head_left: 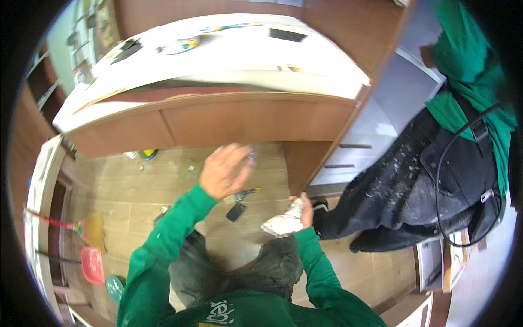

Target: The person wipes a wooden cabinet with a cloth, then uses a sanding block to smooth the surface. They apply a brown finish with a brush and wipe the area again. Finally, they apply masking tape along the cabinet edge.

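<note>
My left hand [223, 171] is raised in front of the wooden counter front, its fingers stretched out and a little blurred. A small bluish patch shows by its fingertips; I cannot make out what it is. Low on the right, my right hand [307, 211] is closed around a crumpled white rag [284, 222], which hangs toward the floor beside my knee. On the floor between the hands lie a small black flat object [236, 212] and a dark tool with yellow parts [248, 193].
A white-covered counter [234, 62] with wooden front panels spans ahead, several items on top. Close on the right stands another person in green top and stained dark trousers [392, 180], near white drawers [343, 158]. A red dustpan [92, 265] and a green round lid [115, 288] are at left.
</note>
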Available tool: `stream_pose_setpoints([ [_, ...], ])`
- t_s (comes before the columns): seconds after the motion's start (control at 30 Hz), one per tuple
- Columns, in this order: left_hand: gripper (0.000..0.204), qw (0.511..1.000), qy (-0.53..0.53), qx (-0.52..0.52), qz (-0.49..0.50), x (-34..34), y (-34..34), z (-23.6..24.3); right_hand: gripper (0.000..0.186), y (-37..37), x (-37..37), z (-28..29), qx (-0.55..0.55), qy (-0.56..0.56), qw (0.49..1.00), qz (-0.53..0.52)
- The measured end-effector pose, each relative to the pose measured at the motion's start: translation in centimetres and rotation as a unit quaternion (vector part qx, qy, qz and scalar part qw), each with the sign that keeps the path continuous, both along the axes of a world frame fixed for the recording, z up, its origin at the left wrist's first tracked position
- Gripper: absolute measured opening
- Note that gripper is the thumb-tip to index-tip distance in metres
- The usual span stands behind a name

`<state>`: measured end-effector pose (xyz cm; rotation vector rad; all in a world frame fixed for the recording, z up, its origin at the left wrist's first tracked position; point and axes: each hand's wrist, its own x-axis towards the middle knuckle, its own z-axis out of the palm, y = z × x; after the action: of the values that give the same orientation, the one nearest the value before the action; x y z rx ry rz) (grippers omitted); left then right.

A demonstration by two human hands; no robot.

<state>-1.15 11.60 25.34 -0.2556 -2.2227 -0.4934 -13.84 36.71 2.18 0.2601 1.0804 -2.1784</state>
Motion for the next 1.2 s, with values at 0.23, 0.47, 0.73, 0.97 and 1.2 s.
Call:
stream_pose_setpoints([
  [0.23, 0.059, 0.977, 0.089, -0.185, 0.058, -6.9, 2.9, 6.3, 0.047, 2.6, 2.1, -1.3, -0.058, 0.048, 0.997, 0.003],
  [0.47, 0.062, 0.953, 0.093, -0.255, 0.135, -3.8, -4.0, 5.6, 0.043, 8.5, 4.1, -4.4, -0.161, 0.042, 0.985, -0.042],
  [0.73, 0.038, 0.919, 0.197, -0.252, 0.232, 7.5, -17.4, 6.3, 0.031, 8.0, 3.8, 5.2, -0.067, 0.207, 0.973, -0.082],
  [0.97, 0.029, 0.838, 0.241, -0.216, 0.439, 17.5, -29.6, 5.0, 0.029, 4.9, 1.3, 11.0, -0.081, 0.262, 0.960, -0.050],
  [1.2, 0.065, 0.798, 0.217, -0.095, 0.555, 18.9, -29.1, 0.8, 0.029, 3.4, 1.5, 5.5, -0.042, 0.215, 0.975, -0.034],
])
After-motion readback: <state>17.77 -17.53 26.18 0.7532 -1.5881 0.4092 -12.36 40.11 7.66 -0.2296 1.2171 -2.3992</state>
